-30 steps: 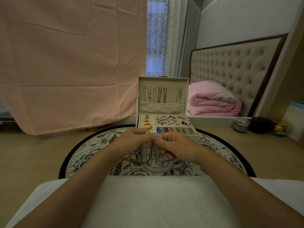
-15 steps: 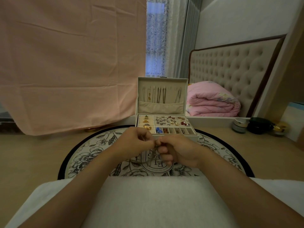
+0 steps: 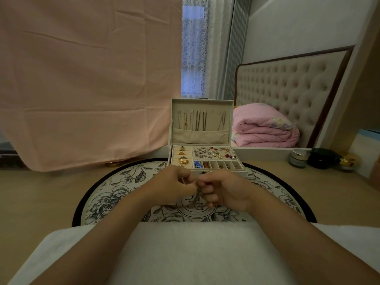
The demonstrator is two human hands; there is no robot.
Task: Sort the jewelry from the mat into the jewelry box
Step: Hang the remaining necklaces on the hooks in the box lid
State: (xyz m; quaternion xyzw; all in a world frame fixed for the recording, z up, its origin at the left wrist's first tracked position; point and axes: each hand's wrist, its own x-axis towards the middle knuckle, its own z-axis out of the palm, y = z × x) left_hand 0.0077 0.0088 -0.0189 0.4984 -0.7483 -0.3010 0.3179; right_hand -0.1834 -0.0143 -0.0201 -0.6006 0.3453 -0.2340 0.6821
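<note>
Single head-worn wide-angle view, forward and downward, near the mat (image 3: 115, 194)

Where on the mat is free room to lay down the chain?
The mat is bare left of the left hand and right of the right hand, out to its black rim. In the jewelry box the large earring compartment is crowded.

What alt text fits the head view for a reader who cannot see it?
The left hand and right hand pinch a thin chain between them over a round floral mat; an open jewelry box stands just behind.
</note>
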